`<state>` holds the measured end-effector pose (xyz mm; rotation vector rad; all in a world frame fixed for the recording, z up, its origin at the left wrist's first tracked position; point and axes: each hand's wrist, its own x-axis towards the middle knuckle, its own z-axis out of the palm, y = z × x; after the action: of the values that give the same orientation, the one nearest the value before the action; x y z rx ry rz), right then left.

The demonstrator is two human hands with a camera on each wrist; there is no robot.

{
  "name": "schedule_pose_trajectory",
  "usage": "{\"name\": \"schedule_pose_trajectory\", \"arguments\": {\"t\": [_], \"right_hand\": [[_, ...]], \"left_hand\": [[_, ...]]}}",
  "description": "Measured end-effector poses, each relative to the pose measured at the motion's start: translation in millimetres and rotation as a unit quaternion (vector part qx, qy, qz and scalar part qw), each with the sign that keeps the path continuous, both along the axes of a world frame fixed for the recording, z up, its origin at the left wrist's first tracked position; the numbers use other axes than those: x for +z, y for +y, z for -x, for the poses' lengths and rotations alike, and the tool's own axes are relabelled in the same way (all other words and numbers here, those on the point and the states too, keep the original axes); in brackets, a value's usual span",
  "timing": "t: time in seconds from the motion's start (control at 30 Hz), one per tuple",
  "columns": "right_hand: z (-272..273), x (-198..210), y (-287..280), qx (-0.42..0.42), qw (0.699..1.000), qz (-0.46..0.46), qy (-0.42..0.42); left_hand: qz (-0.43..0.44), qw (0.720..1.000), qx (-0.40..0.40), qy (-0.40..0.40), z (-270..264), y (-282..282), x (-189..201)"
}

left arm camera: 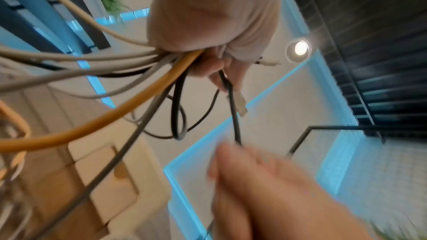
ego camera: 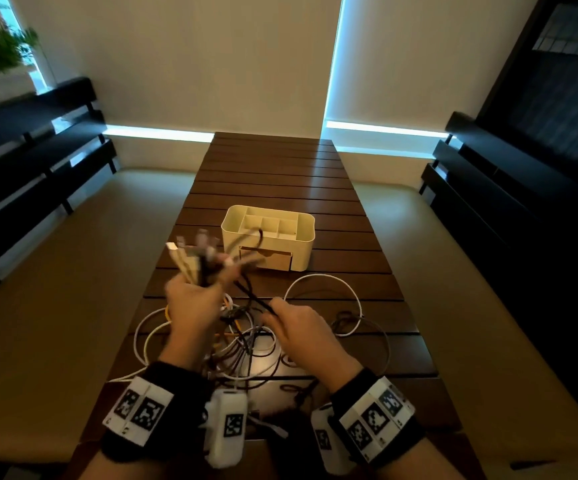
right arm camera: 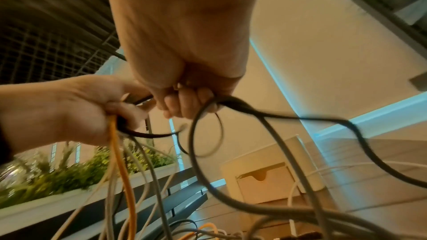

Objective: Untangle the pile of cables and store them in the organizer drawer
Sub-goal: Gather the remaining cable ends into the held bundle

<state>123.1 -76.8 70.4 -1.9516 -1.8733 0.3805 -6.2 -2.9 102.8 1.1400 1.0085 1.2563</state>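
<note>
Both forearms come in from the bottom of the head view, bare at the hands. The left hand (ego camera: pixel 190 306) and the right hand (ego camera: pixel 306 332) each end in a wide black wrist cuff. Every cuff carries a white angular block printed with black-and-white square code markers. A rounded white camera housing, with its own small marker, sits on each inner wrist, lower centre.
</note>
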Motion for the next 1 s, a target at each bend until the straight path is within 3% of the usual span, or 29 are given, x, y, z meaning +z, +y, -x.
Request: {"name": "schedule_pose_trajectory", "arguments": {"t": [0.1,0.17,0.33,0.47,0.57,0.63,0.77,0.87,1.0], "right_hand": [[-32.3,-11.7,-6.4,-0.021,0.998,0.057,-0.001],[-59.3,-22.5,-16.6,-0.049,0.995,0.083,-0.031],[-90.9,-47.3,-27.1,-0.078,0.992,0.095,-0.024],[-91.6,-50.8,-25.5,-0.117,0.987,0.068,0.086],[-67.4,-42.7,-29.5,-0.109,0.971,0.05,0.206],[-34.3,-38.6,-31.3,-0.032,0.964,0.093,0.247],[10.6,-55.6,-28.1,0.146,0.967,0.185,0.092],[7.5,-68.8,-22.9,0.156,0.959,0.235,-0.009],[-6.5,-71.0,-13.7,0.119,0.96,0.25,-0.039]], "left_hand": [[0.002,0.98,0.137,-0.144,36.0,36.6,14.7],[-0.018,0.962,0.199,-0.187,63.6,61.0,17.6],[-0.015,0.954,0.226,-0.194,91.2,91.2,15.3],[-0.014,0.955,0.246,-0.164,83.7,84.5,16.8],[-0.022,0.964,0.237,-0.118,74.2,73.5,25.6],[-0.029,0.973,0.218,-0.069,69.4,77.0,22.2],[0.017,0.988,0.116,0.102,64.1,86.4,4.5],[0.035,0.962,0.057,0.265,62.7,86.5,-4.3],[0.04,0.936,-0.005,0.349,60.8,79.0,-0.5]]}}
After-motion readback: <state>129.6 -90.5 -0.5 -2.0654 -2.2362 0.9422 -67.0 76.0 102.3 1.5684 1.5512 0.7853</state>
